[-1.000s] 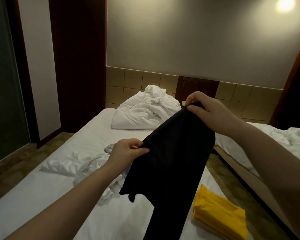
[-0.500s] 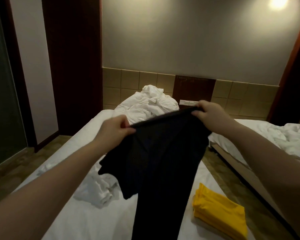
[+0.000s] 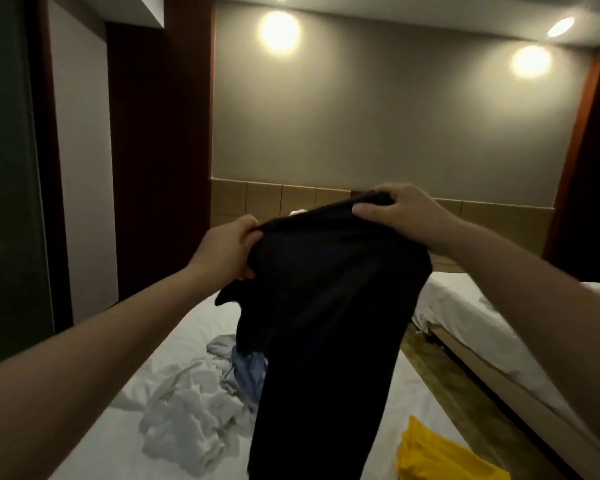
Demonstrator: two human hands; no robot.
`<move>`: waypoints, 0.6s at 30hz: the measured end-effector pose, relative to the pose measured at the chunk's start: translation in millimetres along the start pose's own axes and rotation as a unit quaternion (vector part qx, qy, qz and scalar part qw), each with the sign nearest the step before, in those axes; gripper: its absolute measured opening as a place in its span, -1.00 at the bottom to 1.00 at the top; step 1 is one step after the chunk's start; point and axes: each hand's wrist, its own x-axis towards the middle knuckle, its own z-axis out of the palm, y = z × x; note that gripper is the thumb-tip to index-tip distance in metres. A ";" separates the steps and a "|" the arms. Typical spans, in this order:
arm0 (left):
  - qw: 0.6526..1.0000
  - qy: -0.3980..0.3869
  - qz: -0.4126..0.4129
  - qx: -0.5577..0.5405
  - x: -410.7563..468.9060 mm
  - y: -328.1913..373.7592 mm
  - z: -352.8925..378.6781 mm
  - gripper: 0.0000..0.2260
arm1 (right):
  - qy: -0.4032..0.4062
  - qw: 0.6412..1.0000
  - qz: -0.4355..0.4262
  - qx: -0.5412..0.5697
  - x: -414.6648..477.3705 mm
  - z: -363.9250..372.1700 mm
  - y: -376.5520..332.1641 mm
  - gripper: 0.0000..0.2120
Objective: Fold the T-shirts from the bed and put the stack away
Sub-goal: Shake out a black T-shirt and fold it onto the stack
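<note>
A black T-shirt [image 3: 326, 323] hangs in the air above the bed [image 3: 125, 438], reaching down to the frame's bottom edge. My left hand [image 3: 227, 249] grips its upper left edge with curled fingers. My right hand [image 3: 400, 213] grips the upper right edge, a little higher. Under the hanging shirt, a crumpled white T-shirt [image 3: 187, 407] and a pale blue one [image 3: 248, 372] lie loose on the sheet. A folded yellow T-shirt [image 3: 440, 455] rests at the bed's near right corner.
A second bed [image 3: 471, 327] with white bedding stands to the right, across a narrow strip of wooden floor [image 3: 440, 368]. A tiled headboard wall [image 3: 257, 199] runs behind. A dark glass panel [image 3: 7, 202] and wooden column stand on the left.
Both hands have lifted the black T-shirt higher and drawn closer together. The view has tilted upward, so the ceiling lights show and the pillow heap is hidden behind the shirt.
</note>
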 end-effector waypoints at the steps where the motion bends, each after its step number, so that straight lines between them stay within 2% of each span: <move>1: 0.999 -0.016 0.020 0.035 -4.9 -3.9 -1.3 -0.84 | -0.105 0.993 0.045 -0.034 -2.3 -3.6 -1.5 -0.69; 2: 0.998 -0.018 0.036 0.049 -7.3 -8.0 -4.2 -0.83 | -0.187 0.976 0.083 -0.074 -4.2 -6.6 -0.4 -0.67; 3: 0.998 -0.004 0.049 0.036 -8.0 -9.5 -8.7 -0.83 | -0.220 0.966 0.098 -0.095 -3.5 -10.1 2.6 -0.66; 6: 0.996 0.024 0.080 0.013 -6.1 -3.8 -16.2 -0.82 | -0.150 0.987 0.059 -0.027 3.1 -22.1 3.9 -0.74; 8: 0.993 -0.026 0.084 0.079 -7.2 -3.5 -15.5 -0.81 | -0.184 0.979 0.046 -0.067 2.3 -22.9 -0.7 -0.70; 10: 0.991 -0.019 0.089 0.098 -7.9 -6.8 -16.3 -0.81 | -0.209 0.968 0.033 -0.136 1.5 -18.7 0.7 -0.70; 12: 0.994 0.014 0.096 0.058 -5.5 -5.0 -24.0 -0.81 | -0.169 0.981 0.005 -0.096 0.6 -19.9 -0.1 -0.79; 16: 0.990 -0.010 0.115 0.078 -4.3 4.6 -32.3 -0.82 | -0.151 0.987 -0.008 -0.058 -0.3 -26.1 0.8 -0.86; 18: 0.989 -0.012 0.121 0.089 -0.5 9.0 -39.8 -0.83 | -0.111 0.992 -0.034 -0.046 -1.3 -29.4 -1.2 -0.86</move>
